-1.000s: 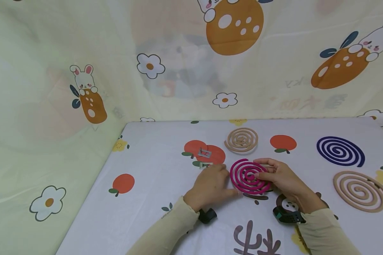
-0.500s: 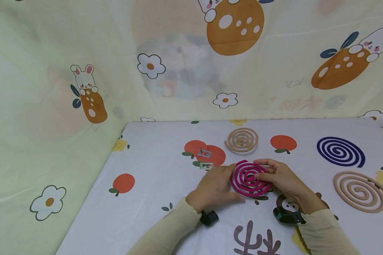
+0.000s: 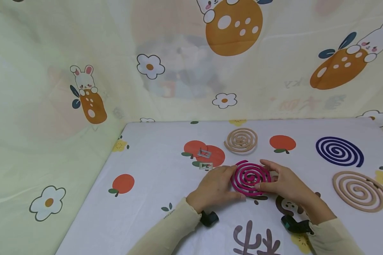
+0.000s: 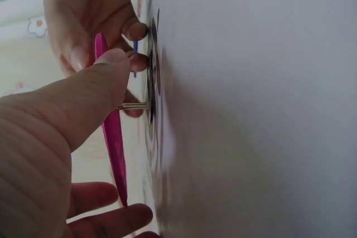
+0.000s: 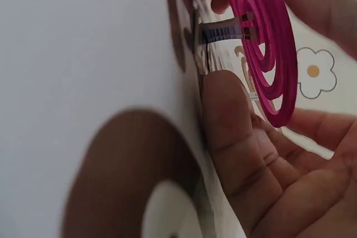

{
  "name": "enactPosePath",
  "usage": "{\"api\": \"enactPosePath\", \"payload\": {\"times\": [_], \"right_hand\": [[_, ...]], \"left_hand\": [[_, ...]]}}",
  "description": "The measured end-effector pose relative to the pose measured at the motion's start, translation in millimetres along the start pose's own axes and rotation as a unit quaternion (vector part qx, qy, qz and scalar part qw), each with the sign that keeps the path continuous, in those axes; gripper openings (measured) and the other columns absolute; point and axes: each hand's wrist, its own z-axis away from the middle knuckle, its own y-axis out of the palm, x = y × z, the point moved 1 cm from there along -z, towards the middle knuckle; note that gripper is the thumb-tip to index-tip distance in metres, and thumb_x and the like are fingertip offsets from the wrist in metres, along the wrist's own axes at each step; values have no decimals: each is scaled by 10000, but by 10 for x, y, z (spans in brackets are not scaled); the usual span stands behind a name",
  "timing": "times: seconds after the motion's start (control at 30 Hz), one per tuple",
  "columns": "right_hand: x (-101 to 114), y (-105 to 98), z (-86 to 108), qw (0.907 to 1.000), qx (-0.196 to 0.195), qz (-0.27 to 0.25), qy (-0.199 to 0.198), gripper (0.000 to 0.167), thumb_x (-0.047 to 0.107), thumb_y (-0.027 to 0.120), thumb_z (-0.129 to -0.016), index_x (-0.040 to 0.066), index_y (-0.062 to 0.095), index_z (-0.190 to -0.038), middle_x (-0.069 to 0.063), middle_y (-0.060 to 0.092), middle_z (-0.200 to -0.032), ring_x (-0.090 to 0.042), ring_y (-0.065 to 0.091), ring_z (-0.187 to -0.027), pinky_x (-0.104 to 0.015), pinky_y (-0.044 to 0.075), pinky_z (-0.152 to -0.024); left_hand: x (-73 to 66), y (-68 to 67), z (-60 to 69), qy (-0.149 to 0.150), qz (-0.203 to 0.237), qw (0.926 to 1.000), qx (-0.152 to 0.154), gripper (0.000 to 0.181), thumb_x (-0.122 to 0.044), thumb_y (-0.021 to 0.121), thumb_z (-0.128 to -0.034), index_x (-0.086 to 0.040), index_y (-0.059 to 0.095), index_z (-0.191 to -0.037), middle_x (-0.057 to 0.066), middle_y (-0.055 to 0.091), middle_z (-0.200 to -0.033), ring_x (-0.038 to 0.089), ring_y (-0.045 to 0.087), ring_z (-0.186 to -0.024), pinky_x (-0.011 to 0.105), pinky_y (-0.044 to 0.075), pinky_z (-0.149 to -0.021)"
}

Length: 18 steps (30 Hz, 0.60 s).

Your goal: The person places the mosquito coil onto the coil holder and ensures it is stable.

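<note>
A pink spiral coil (image 3: 250,179) is held level just above the table, its centre on an upright metal strip (image 5: 223,30). My left hand (image 3: 213,187) grips the coil's left rim between thumb and fingers; in the left wrist view the thumb (image 4: 114,65) lies against the pink edge (image 4: 114,149). Around the right rim is my right hand (image 3: 285,182), its fingers spread and loosely bent, the thumb by the front right edge. In the right wrist view those fingers lie beside and below the coil (image 5: 287,54); whether they touch it, I cannot tell.
A tan coil (image 3: 241,140) lies behind the pink one. To the right are a dark blue coil (image 3: 339,151) and a larger tan coil (image 3: 359,191). Two small metal stands (image 3: 204,153) (image 3: 206,165) lie behind the left hand. A patterned cloth wall (image 3: 185,106) rises behind the table.
My left hand has come closer and taken hold of the rim. The right fingertips have left the coil's centre, and that hand has shifted right and spread.
</note>
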Motion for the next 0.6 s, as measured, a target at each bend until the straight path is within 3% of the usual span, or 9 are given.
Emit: {"api": "enactPosePath", "payload": {"times": [0.1,0.3,0.4,0.6], "right_hand": [[18,0,55,9995,34,182,-251,1003,259,881,-844,-35,298,-1604,-292,509,-1443,-294,652,-1044,-308,589,-741],[31,5,87,9956,18,342,-877,985,184,929,-777,-66,374,-1551,-294,425,-1487,-384,552,-1217,-211,541,-862],[25,5,73,9940,-48,374,-1026,945,163,936,-762,-41,423,-1528,-281,434,-1490,-400,543,-1250,-191,530,-884],[14,-22,26,9921,-203,641,-1055,942,141,942,-744,-22,440,-1525,-261,468,-1482,-339,594,-1161,-245,569,-856]], "left_hand": [[6,-9,-2,-34,4,10000,16,918,-597,801,-852,-137,458,-1569,9,591,-1494,171,544,-1376,355,423,-1156],[0,-28,-20,29,142,9999,11,889,-569,813,-855,-145,471,-1557,-4,603,-1468,153,543,-1367,343,432,-1144],[-1,-25,-41,31,214,9998,32,870,-563,811,-859,-153,478,-1550,-14,604,-1457,140,545,-1356,337,439,-1134],[9,-3,-112,65,247,9997,-33,821,-552,807,-868,-156,504,-1521,-15,608,-1429,121,563,-1313,297,468,-1094]]}}
